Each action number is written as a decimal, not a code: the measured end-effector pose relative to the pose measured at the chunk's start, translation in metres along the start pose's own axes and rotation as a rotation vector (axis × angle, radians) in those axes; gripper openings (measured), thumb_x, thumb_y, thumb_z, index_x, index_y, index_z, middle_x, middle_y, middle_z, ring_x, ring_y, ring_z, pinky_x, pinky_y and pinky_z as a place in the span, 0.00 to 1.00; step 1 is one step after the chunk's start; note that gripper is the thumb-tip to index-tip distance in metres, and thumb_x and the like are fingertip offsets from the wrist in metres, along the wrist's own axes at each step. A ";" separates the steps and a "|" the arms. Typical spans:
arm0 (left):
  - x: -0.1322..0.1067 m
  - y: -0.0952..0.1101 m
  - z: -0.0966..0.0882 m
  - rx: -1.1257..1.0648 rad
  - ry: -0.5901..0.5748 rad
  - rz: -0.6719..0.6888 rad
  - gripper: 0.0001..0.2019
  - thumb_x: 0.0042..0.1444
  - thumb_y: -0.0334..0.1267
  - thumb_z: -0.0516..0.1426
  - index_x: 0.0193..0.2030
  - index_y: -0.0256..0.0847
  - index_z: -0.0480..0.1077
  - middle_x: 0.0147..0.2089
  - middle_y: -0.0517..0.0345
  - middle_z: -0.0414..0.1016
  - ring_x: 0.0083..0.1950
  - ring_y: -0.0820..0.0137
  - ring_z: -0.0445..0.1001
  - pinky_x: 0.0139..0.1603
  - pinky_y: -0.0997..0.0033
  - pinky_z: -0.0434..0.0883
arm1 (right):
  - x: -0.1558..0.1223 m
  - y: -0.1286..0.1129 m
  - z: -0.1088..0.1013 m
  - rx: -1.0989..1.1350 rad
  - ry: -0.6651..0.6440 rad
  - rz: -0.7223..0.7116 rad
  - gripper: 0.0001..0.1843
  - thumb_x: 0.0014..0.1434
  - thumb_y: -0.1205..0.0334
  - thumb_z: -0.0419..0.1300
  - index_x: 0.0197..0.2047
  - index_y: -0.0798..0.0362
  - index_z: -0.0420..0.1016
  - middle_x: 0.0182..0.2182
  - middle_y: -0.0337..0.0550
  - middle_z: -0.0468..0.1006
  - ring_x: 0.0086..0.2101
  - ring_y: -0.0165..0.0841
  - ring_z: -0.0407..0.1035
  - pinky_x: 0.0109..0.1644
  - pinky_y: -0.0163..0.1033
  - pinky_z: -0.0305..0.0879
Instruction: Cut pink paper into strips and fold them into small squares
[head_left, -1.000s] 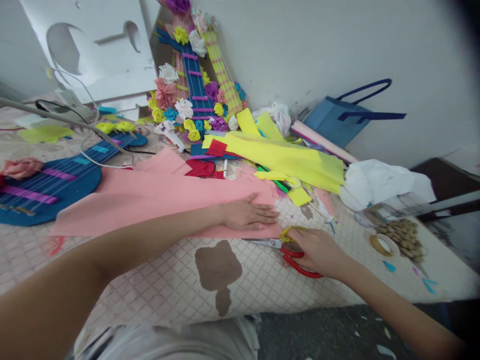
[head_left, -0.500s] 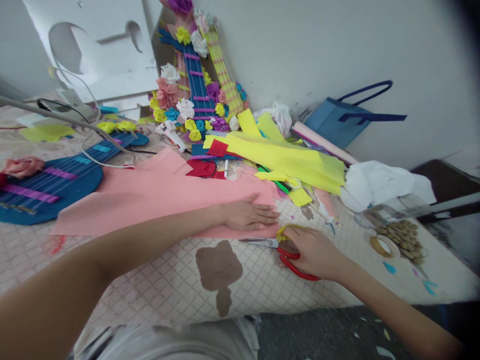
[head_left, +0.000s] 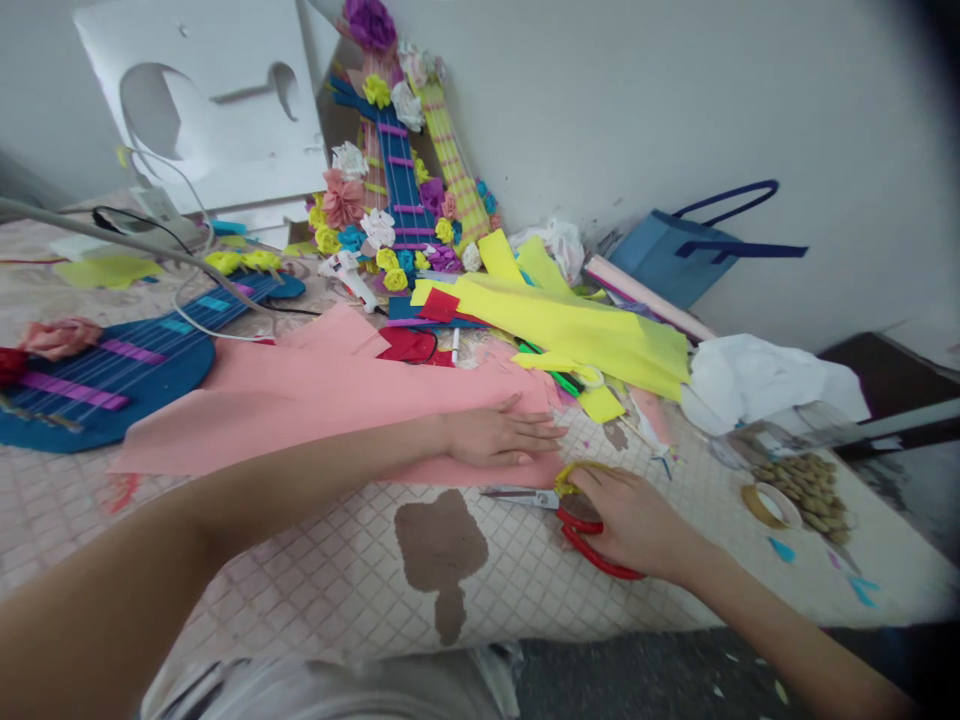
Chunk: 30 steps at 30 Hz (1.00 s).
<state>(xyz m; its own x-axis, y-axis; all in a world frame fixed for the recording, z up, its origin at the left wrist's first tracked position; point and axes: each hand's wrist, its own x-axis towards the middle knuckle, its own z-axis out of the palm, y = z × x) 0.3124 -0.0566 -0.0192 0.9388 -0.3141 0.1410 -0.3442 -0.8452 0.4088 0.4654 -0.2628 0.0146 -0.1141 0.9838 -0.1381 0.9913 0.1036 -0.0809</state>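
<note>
My left hand [head_left: 499, 435] lies flat on a sheet of pink crepe paper [head_left: 300, 400], fingers stretched toward the right end of the sheet. Close by on the right, my right hand [head_left: 630, 520] is wrapped around the handles of a pair of scissors [head_left: 529, 497], whose red and yellow grips show beneath the fingers. The blades point left, just under the near edge of the pink paper, and look nearly closed. Beyond the pink sheet rests a strip of yellow crepe paper [head_left: 570, 330].
A blue paper guitar [head_left: 150, 370] lies at the left, with decorated guitars [head_left: 405, 180] leaning on the wall behind a glue gun [head_left: 351, 280]. On the right are a tape roll [head_left: 772, 505], peanuts [head_left: 814, 490], a white plastic bag [head_left: 772, 380] and a blue bag [head_left: 667, 255].
The whole view has shifted slightly, so things sit a little lower and those at left farther right. Both hands keep nearly the same pose on the paper and scissors.
</note>
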 end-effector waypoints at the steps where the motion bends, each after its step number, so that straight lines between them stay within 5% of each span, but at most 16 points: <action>1: -0.003 0.001 -0.003 0.016 0.013 0.004 0.25 0.67 0.43 0.40 0.69 0.44 0.47 0.72 0.59 0.44 0.72 0.68 0.40 0.69 0.53 0.28 | 0.000 -0.001 0.000 0.006 -0.001 0.005 0.15 0.50 0.59 0.63 0.40 0.53 0.64 0.36 0.45 0.75 0.39 0.40 0.71 0.42 0.41 0.63; 11: -0.054 0.001 -0.011 0.048 -0.007 -0.050 0.24 0.67 0.43 0.42 0.68 0.47 0.48 0.70 0.59 0.48 0.71 0.69 0.44 0.70 0.57 0.30 | 0.007 -0.008 0.000 0.010 -0.005 0.014 0.15 0.51 0.57 0.63 0.39 0.53 0.65 0.35 0.44 0.75 0.38 0.40 0.71 0.41 0.41 0.63; 23: -0.055 -0.004 -0.004 0.038 -0.008 -0.043 0.24 0.67 0.43 0.41 0.69 0.49 0.47 0.70 0.60 0.50 0.71 0.67 0.44 0.68 0.53 0.23 | 0.012 -0.005 -0.001 -0.021 -0.062 -0.015 0.11 0.54 0.59 0.60 0.38 0.53 0.65 0.33 0.44 0.76 0.36 0.39 0.72 0.36 0.39 0.62; 30: -0.055 -0.005 -0.003 0.017 0.000 -0.048 0.23 0.67 0.43 0.42 0.68 0.51 0.48 0.69 0.61 0.51 0.71 0.68 0.45 0.67 0.53 0.22 | 0.010 -0.008 0.002 0.031 0.025 -0.018 0.14 0.51 0.59 0.62 0.40 0.52 0.65 0.36 0.46 0.75 0.38 0.41 0.71 0.41 0.42 0.62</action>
<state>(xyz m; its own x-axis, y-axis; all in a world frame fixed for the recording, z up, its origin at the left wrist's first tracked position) 0.2625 -0.0338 -0.0267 0.9541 -0.2735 0.1217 -0.2993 -0.8664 0.3996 0.4560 -0.2537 0.0114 -0.1299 0.9852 -0.1120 0.9866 0.1172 -0.1138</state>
